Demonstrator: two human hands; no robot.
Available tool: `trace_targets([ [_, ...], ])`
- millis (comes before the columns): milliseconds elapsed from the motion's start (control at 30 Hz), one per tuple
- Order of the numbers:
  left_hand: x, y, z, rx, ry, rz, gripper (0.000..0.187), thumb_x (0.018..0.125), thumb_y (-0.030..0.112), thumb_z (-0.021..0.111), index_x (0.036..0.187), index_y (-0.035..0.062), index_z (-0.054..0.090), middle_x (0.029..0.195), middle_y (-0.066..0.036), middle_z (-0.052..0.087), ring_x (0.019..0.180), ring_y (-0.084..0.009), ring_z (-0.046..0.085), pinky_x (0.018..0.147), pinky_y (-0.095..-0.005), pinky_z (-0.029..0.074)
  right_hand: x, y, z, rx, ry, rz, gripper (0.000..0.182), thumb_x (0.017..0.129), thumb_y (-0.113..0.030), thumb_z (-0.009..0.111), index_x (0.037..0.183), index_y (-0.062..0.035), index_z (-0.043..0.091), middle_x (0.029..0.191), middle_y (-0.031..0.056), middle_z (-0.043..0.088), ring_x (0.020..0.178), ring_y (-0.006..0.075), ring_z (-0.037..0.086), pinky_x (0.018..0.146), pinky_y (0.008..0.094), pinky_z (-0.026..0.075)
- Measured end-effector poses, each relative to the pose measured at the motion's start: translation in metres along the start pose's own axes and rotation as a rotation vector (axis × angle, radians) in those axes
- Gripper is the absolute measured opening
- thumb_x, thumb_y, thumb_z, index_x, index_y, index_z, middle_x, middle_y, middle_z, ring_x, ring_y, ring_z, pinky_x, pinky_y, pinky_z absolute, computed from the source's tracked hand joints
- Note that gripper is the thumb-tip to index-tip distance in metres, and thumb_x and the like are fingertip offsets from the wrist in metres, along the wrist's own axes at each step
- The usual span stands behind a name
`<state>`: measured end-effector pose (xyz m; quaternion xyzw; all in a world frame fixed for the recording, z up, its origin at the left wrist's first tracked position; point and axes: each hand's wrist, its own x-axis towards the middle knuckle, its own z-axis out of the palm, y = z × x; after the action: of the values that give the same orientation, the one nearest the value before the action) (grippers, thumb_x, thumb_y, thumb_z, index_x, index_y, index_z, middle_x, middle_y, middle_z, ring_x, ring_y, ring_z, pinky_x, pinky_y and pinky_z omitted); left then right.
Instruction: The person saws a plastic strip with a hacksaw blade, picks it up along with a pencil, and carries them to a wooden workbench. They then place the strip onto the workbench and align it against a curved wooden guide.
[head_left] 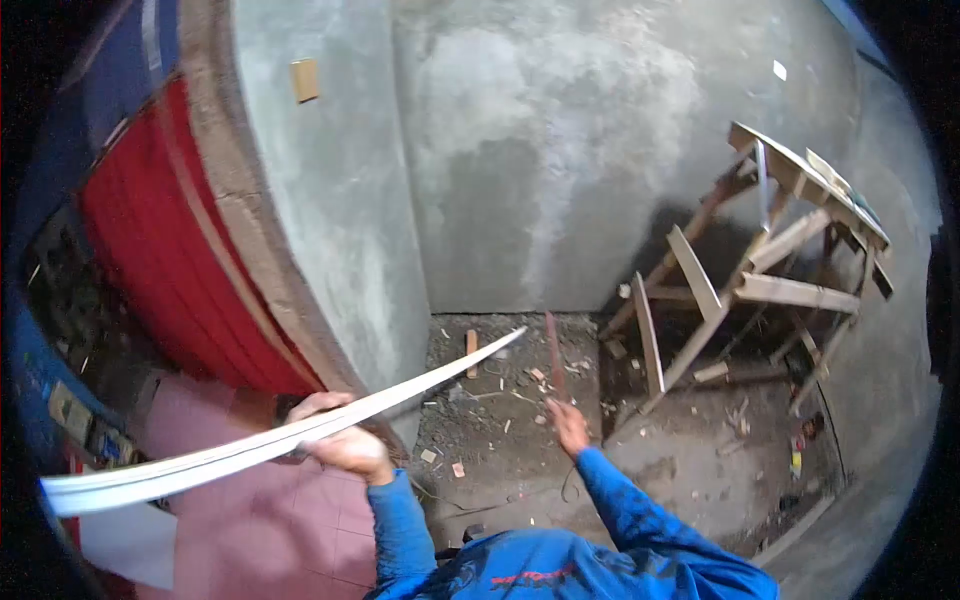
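My left hand point(350, 450) is closed round a long white strip point(250, 447), which reaches from the far left to the middle of the view. Lower right of the strip's tip, my right hand point(570, 428) grips the lower end of a thin reddish stick point(555, 355) that points toward the grey wall. Another hand-like shape point(318, 404) shows just above the strip beside my left hand; whose it is, I cannot tell.
A wooden trestle point(800, 290) with slanted boards stands at the right. Wood scraps litter the dirt floor point(500, 440). A red curtain point(185, 250) hangs at the left above pink tiles point(250, 520). A grey wall point(480, 200) rises ahead.
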<state>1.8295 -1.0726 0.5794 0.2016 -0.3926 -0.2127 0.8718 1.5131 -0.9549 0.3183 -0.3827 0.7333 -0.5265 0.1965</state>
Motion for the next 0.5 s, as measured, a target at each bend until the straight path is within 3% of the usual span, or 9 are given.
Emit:
trace_targets([
  [67,0.011,0.021,-0.005,-0.092,0.052,-0.001,0.053,0.101,0.057,0.027,0.085,0.0093,0.041,0.072,-0.006,0.046,0.061,-0.0158,0.047,0.058,-0.0262,0.042,0.012,-0.032,0.049,0.504,-0.153,0.191,0.050,0.099,-0.044,0.053,0.123,-0.0015,0.063,0.102,0.0068,0.070,0.091,0.0152,0.063,0.078,0.0305,0.051],
  [100,0.017,0.028,-0.008,-0.138,0.085,-0.039,0.054,0.101,0.059,0.028,0.084,0.0091,0.042,0.072,-0.006,0.046,0.059,-0.0152,0.046,0.055,-0.0259,0.041,0.023,-0.029,0.079,0.616,-0.176,0.212,0.049,0.096,-0.045,0.060,0.116,-0.0009,0.068,0.101,0.0042,0.067,0.085,0.0115,0.064,0.074,0.0282,0.052],
  [200,0.018,0.034,-0.014,-0.181,0.138,-0.127,0.058,0.099,0.063,0.030,0.082,0.0092,0.041,0.069,-0.006,0.044,0.054,-0.0139,0.042,0.050,-0.0249,0.038,0.014,-0.105,0.120,0.764,-0.188,0.361,0.073,0.091,-0.065,0.054,0.118,0.0016,0.063,0.083,0.0016,0.066,0.053,0.0153,0.053,0.065,0.0259,0.049],
  [300,0.009,0.034,-0.018,-0.140,0.151,-0.066,0.054,0.101,0.059,0.030,0.080,0.0108,0.039,0.064,-0.004,0.041,0.051,-0.0128,0.040,0.047,-0.0245,0.039,0.015,-0.120,0.142,0.779,-0.350,0.506,0.083,0.088,-0.076,0.043,0.114,0.0008,0.062,0.088,0.0054,0.066,0.050,0.0187,0.054,0.065,0.0262,0.048],
  [367,0.001,0.037,-0.007,-0.106,0.172,-0.051,0.050,0.101,0.058,0.030,0.082,0.0131,0.042,0.064,-0.003,0.041,0.051,-0.0135,0.039,0.047,-0.0265,0.036,0.024,-0.110,0.153,0.875,-0.500,0.630,0.096,0.081,-0.086,0.036,0.128,-0.0033,0.052,0.125,0.0196,0.056,0.091,0.0339,0.059,0.076,0.0532,0.048],
  [400,-0.003,0.034,-0.006,-0.048,0.124,0.013,0.051,0.101,0.059,0.029,0.081,0.0139,0.041,0.063,-0.003,0.042,0.051,-0.0141,0.041,0.047,-0.0279,0.038,0.025,-0.117,0.157,0.886,-0.398,0.562,0.096,0.080,-0.085,0.039,0.131,-0.0044,0.049,0.129,0.0206,0.053,0.106,0.0402,0.052,0.078,0.0634,0.043],
  [433,-0.007,0.024,-0.011,-0.180,0.132,-0.057,0.053,0.100,0.062,0.028,0.081,0.0137,0.040,0.063,-0.004,0.043,0.050,-0.0148,0.043,0.046,-0.0296,0.040,0.038,-0.121,0.152,0.855,-0.422,0.589,0.085,0.083,-0.075,0.051,0.132,-0.0055,0.049,0.125,0.0187,0.056,0.100,0.0346,0.056,0.081,0.0558,0.046],
  [467,-0.011,0.030,-0.003,-0.221,0.152,-0.100,0.054,0.100,0.063,0.028,0.081,0.0132,0.039,0.063,-0.005,0.044,0.050,-0.0163,0.044,0.046,-0.0312,0.042,0.036,-0.140,0.137,0.965,-0.389,0.561,0.058,0.088,-0.055,0.061,0.122,-0.0093,0.054,0.100,0.0098,0.061,0.077,0.0194,0.057,0.065,0.0366,0.048],
  [500,-0.012,0.034,-0.003,-0.236,0.078,-0.150,0.056,0.098,0.066,0.029,0.083,0.0128,0.039,0.064,-0.006,0.045,0.050,-0.0173,0.045,0.047,-0.0330,0.045,0.044,-0.128,0.145,1.117,-0.316,0.584,0.030,0.092,-0.039,0.064,0.107,-0.0137,0.057,0.075,-0.0021,0.052,0.056,0.0086,0.043,0.047,0.0254,0.035],
])
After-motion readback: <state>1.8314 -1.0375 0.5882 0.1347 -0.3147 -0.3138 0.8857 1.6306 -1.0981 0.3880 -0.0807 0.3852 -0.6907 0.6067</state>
